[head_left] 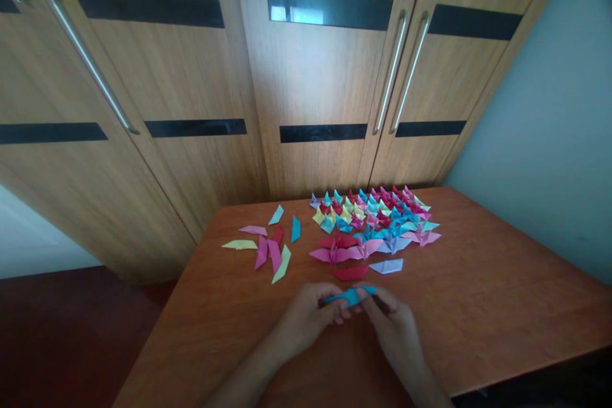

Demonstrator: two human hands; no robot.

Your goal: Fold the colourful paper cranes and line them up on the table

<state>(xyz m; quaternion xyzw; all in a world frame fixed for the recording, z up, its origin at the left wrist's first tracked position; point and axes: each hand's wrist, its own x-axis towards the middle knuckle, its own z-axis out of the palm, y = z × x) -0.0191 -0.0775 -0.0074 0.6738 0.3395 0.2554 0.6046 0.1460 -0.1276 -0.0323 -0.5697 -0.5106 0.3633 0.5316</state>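
Observation:
A blue folded paper piece (pixel 351 297) is held between my two hands, just above the near part of the table. My left hand (pixel 310 312) pinches its left end, and my right hand (pixel 393 320) grips the right end with the thumb on top. Just beyond the fingers lie a flat red folded paper (pixel 350 273) and a pale lilac folded paper (pixel 387 266). Behind these, several origami cranes (pixel 366 248) in pink, red, blue and yellow stand in close rows.
On the left of the wooden table (pixel 205 312) lie several flat folded papers, among them a pale green one (pixel 282 264), a yellow one (pixel 239 245) and a blue one (pixel 295 229). Wooden cupboard doors (pixel 315 76) rise behind the table, and a pale wall (pixel 540 140) is at right.

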